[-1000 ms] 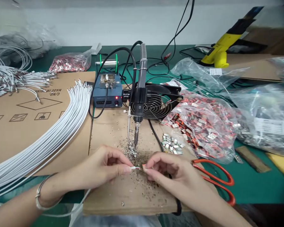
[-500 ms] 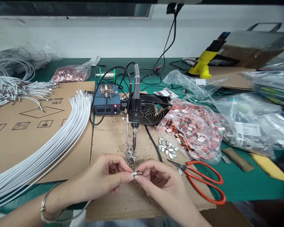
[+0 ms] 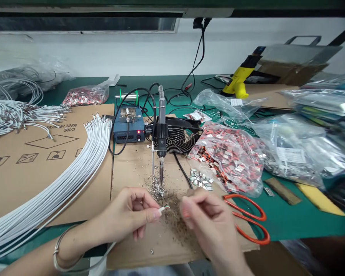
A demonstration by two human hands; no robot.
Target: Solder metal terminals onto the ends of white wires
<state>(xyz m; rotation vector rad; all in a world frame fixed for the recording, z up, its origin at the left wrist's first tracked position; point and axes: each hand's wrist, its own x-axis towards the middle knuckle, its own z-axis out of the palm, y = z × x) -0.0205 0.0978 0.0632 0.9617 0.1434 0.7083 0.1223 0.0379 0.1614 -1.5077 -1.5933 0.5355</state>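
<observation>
My left hand (image 3: 126, 214) pinches a white wire (image 3: 161, 209) between thumb and fingers, its stripped tip showing thin coloured strands. My right hand (image 3: 209, 224) is motion-blurred and sits apart from the wire end, to the right, over the scrap-strewn cardboard board (image 3: 132, 172). Whether it holds anything is hidden by the blur. Just beyond the wire end lies a heap of solder scraps (image 3: 158, 190), under the clamped soldering iron's tip (image 3: 161, 172).
Orange-handled scissors (image 3: 247, 218) lie right of my right hand. Loose metal terminals (image 3: 199, 180) sit beside a large plastic bag of red-and-silver terminals (image 3: 227, 157). A long bundle of white wires (image 3: 57, 184) curves across the cardboard sheet on the left.
My right hand has moved right, away from the wire end. The metal piece seen at the wire tip no longer shows there. The view has tilted up slightly.
</observation>
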